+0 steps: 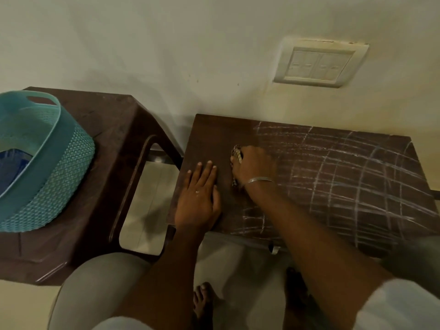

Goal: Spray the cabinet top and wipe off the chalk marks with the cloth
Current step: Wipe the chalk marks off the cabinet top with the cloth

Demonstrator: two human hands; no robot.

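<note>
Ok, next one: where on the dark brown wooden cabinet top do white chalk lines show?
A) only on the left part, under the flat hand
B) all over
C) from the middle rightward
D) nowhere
C: the white chalk lines cross the dark brown wooden cabinet top rightward from the right hand, which grips the patterned cloth. The wood around the flat left hand is bare.

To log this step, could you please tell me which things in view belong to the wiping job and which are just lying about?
In the job:
dark brown wood-look cabinet top
white chalk marks
patterned cloth, gripped by the right hand
left hand, flat on the top

Lying about:
turquoise woven-plastic basket
brown plastic stool under it
cream wall switch plate
</note>
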